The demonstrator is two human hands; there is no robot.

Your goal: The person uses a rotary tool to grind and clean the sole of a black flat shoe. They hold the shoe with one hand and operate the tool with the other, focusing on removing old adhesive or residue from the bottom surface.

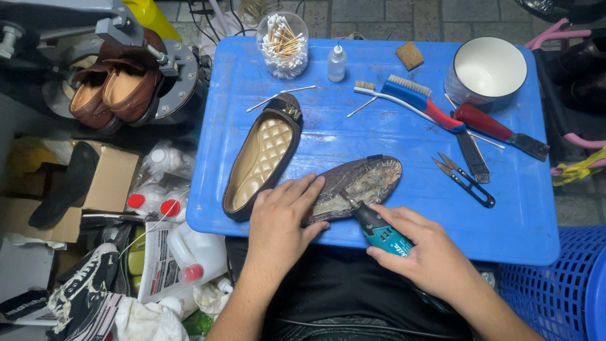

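Note:
My left hand (282, 218) lies flat on the heel end of a shoe turned sole-up (366, 183), pressing it onto the blue tray table (391, 139). The sole is worn and patchy, grey and brown. My right hand (424, 245) grips a teal rotary tool (377, 228), whose tip touches the sole near its middle. Beside my left hand, the matching flat shoe (262, 158) lies upright, showing its quilted beige insole and a gold buckle at the toe.
On the tray are a jar of cotton swabs (283, 44), a small dropper bottle (337, 63), brushes (416, 98), a red-handled scraper (499, 129), thread snips (464, 180), a sponge (409, 55) and a white bowl (489, 69). Brown loafers (113, 88) sit on a machine at left. Bottles and boxes crowd the floor.

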